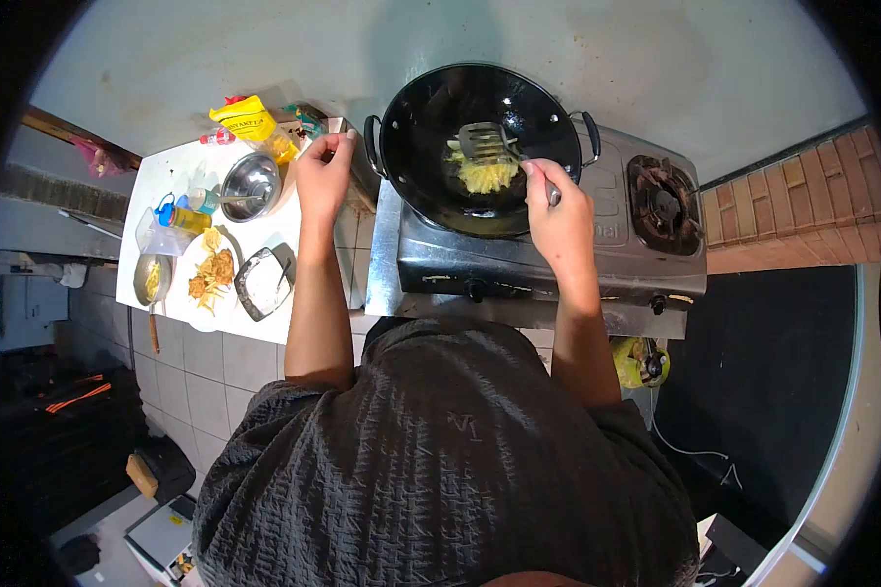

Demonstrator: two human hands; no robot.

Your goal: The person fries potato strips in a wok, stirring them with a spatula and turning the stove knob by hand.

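Note:
My right hand (560,207) is closed around the handle of a slotted spatula (482,143). The spatula's metal head lies over a clump of pale yellow, battered-looking food (489,178) in the black wok (426,108). A shiny layer of oil surrounds the food at the bottom of the wok. Just left of the wok's left handle (371,147), my left hand (323,178) is raised with its fingers curled together. Nothing shows in it, and a small gap separates it from that handle.
The wok sits on a steel gas stove (440,264) with a second burner (666,202) at right. At left, a white table (181,161) bears a metal bowl (252,186), a plate of fried food (198,305), a square dish (263,284), a small pan (153,278) and a yellow packet (245,119).

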